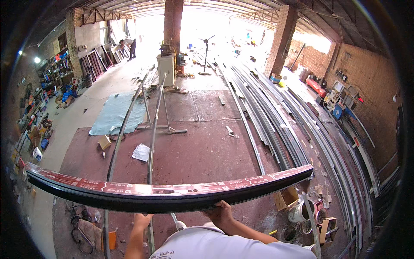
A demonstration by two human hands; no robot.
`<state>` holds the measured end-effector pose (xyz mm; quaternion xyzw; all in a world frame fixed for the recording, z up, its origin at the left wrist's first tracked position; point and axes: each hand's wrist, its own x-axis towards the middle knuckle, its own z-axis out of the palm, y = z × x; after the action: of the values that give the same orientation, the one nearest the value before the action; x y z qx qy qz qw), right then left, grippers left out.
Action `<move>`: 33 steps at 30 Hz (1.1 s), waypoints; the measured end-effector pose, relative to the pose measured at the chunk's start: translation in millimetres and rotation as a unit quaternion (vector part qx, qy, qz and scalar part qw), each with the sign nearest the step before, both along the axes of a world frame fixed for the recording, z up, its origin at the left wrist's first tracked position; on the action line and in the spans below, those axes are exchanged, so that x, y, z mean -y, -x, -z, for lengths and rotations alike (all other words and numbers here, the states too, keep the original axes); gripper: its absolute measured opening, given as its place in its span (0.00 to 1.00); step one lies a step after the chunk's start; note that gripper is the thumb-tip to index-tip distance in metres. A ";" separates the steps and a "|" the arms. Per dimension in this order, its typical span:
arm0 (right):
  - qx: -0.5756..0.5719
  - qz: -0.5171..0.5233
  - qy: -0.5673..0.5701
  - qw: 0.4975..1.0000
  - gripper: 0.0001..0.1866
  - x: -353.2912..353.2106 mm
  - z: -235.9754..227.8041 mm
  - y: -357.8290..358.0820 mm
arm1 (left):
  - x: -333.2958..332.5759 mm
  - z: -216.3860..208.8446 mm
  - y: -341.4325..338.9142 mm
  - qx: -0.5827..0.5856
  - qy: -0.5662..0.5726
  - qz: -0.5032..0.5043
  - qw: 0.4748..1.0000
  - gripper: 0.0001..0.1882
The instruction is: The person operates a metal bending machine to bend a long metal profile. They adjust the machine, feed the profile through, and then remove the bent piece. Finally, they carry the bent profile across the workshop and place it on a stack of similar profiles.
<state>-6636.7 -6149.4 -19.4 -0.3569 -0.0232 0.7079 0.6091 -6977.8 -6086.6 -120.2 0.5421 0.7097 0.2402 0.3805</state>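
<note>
A long, dark metal profile (159, 202) with red-and-white printed film along its top lies crosswise in front of me, spanning most of the view. My right hand (221, 213) grips its near lower edge right of the middle, with the fingers curled beneath it. Left of the middle, my left hand (142, 220) holds the same edge from below; its fingertips are hidden under the profile. Two narrow rails (152, 149) run away from me beneath the profile, on its left half. A stand (166, 128) supports them farther off.
Long metal profiles (263, 116) lie in rows on the right floor. Buckets (297, 212) and cardboard boxes stand near my right side. A light blue sheet (118, 113), white paper (141, 152) and a small box (104, 142) lie left. Beyond are a cabinet (166, 69) and a fan (206, 56).
</note>
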 end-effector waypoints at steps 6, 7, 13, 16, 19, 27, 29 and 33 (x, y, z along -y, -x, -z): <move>0.001 -0.006 0.012 1.000 0.25 -91.4 -7.1 -1.0 | -116.2 40.8 -7.8 -0.087 -0.076 0.158 0.981 0.29; -0.002 0.001 0.018 1.000 0.25 -107.2 -4.9 -4.0 | -133.6 43.9 -12.1 -0.090 -0.046 0.173 0.980 0.29; 0.011 -0.031 0.010 0.999 0.25 -216.5 4.9 -36.5 | -228.6 56.3 -42.4 -0.027 0.088 0.050 0.995 0.34; 0.037 -0.034 0.028 0.998 0.25 -267.2 0.6 -56.4 | -270.9 74.8 -54.4 -0.035 0.103 0.013 0.994 0.38; 0.048 -0.034 -0.012 0.998 0.25 -312.1 -1.0 -73.0 | -306.3 95.9 -60.4 -0.065 0.103 -0.029 0.992 0.38; 0.099 -0.011 -0.002 0.995 0.22 -411.1 -1.3 -98.5 | -389.1 165.6 -62.5 -0.018 0.069 -0.041 0.997 0.23; 0.112 -0.004 0.024 0.993 0.22 -435.3 -6.0 -96.2 | -413.6 169.1 -65.5 0.112 0.274 -0.080 0.952 0.20; 0.140 -0.018 0.042 0.989 0.23 -493.8 -18.1 -86.9 | -431.1 147.5 -74.4 0.212 0.252 -0.108 0.938 0.08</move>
<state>-6549.7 -5655.6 -1.3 -0.4775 -0.0854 0.6622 0.5711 -6903.4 -5655.5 -267.7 0.2851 0.7039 0.2026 0.6182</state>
